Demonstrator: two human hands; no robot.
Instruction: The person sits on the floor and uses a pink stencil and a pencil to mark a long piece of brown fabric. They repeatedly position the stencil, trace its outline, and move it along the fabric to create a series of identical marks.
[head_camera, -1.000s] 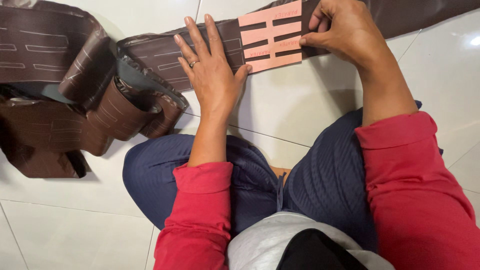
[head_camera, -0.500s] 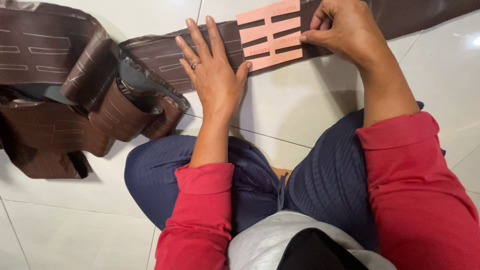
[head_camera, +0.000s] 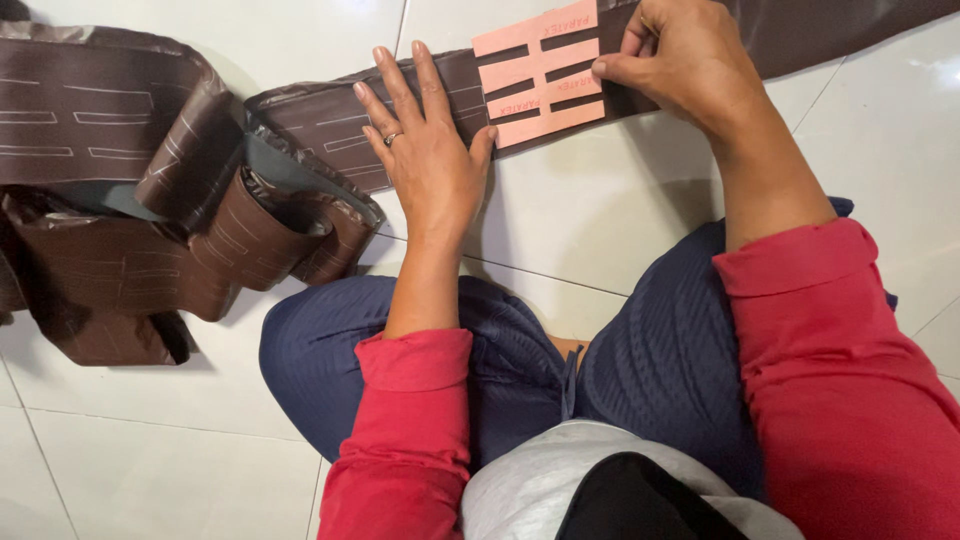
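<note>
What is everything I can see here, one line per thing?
Strip of material: one, dark brown with pale line marks, lying across the floor, bunched in folds at the left.
Slotted card: one, pink, lying on the strip at top centre.
Floor tiles: white, glossy, under everything.
Ring: one, on a finger of the left hand.
Left hand: flat, pressing on the strip beside the card.
Right hand: fingertips on the card's right edge.
Sleeves: two, red.
Trousers: dark blue, legs folded.

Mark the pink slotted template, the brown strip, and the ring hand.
pink slotted template (head_camera: 540, 75): head view, on its middle bar.
brown strip (head_camera: 320, 120): head view, flat part left of the left hand.
left hand (head_camera: 425, 160): head view, back of the hand, pressed flat on the strip.
</note>
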